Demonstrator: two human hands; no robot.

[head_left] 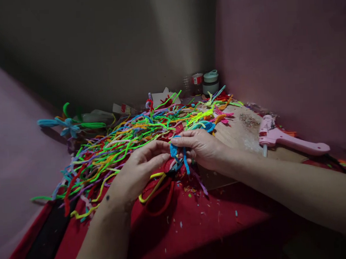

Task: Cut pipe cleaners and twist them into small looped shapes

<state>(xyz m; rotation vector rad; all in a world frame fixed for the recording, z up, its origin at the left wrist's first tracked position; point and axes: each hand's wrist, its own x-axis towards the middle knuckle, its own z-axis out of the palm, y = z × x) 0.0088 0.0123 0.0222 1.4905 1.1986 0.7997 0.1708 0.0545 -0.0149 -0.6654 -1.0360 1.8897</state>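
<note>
A bent blue pipe cleaner (174,150) is pinched between my two hands, with one end hanging down. My left hand (147,157) closes on it from the left, thumb and forefinger together. From the right, my right hand (198,145) grips its upper part, the other fingers curled beneath. Just below the hands lie pliers or cutters (166,179) with yellow and red handles, their dark jaws partly hidden. A purple pipe cleaner (199,181) rests on the red cloth (200,220) near them.
A wide heap of coloured pipe cleaners (113,143) spreads behind and left of my hands. On the right, a pink glue gun (294,139) lies on a board (233,130). A blue pipe-cleaner flower (69,127) stands at left; a mint-lidded container (210,82) sits at the back.
</note>
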